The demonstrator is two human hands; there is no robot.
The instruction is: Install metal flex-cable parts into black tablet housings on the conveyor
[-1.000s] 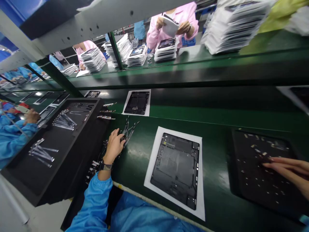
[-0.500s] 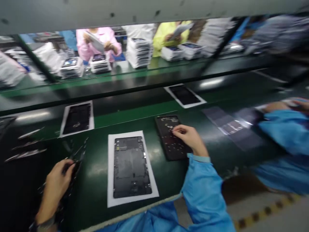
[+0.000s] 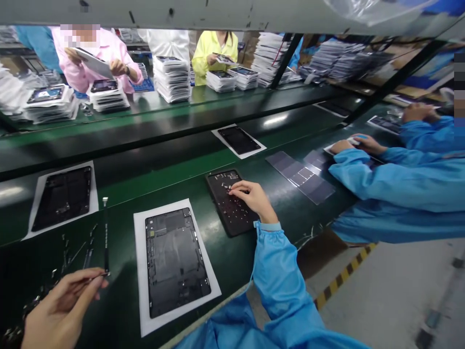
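Since half a second earlier, the left hand (image 3: 60, 310) had lifted off the loose parts (image 3: 72, 252), its fingertips now pinching a thin dark strip (image 3: 105, 232) held upright beside the tablet shell (image 3: 176, 261) on its white sheet (image 3: 140, 310). The right hand (image 3: 254, 198) stayed on the small black tray (image 3: 225, 213), fingers curled, perhaps pinching a tiny piece. No writing was legible.

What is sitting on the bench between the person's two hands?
In the head view, an open dark tablet shell on a white sheet lies between the left hand, which pinches a thin black strip, and the right hand on the small parts tray.
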